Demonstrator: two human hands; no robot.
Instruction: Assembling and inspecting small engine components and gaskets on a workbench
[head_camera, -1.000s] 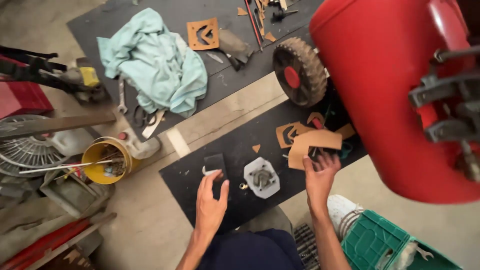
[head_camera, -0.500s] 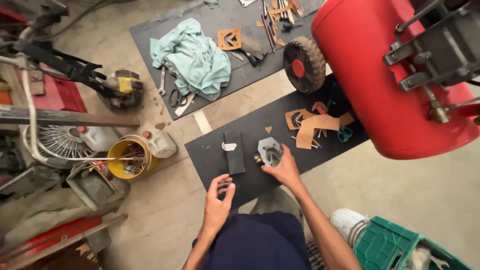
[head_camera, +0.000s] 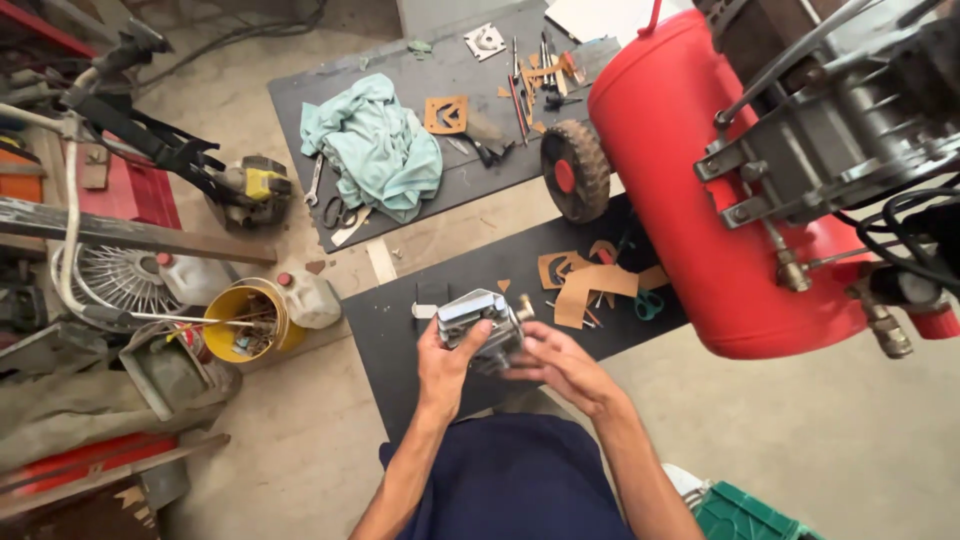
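Observation:
A grey metal engine part (head_camera: 478, 320) with ribbed faces is lifted above the near black mat (head_camera: 400, 340). My left hand (head_camera: 447, 368) grips its left side, thumb across the front. My right hand (head_camera: 560, 366) cups it from the right and below, fingers curled against the metal. Brown gasket cut-outs (head_camera: 585, 280) and teal-handled scissors (head_camera: 648, 303) lie on the mat just beyond my right hand.
A red compressor tank (head_camera: 720, 200) with a black wheel (head_camera: 574, 172) fills the right. On the far black mat (head_camera: 400, 65) lie a teal rag (head_camera: 375, 145), a brown gasket and hand tools. A yellow bucket (head_camera: 240, 322), white jugs and a chainsaw (head_camera: 250, 188) stand left.
The metal part was lying on the mat, my right hand reaching to it; now both hands hold it raised. My left hand came up off my knee to it.

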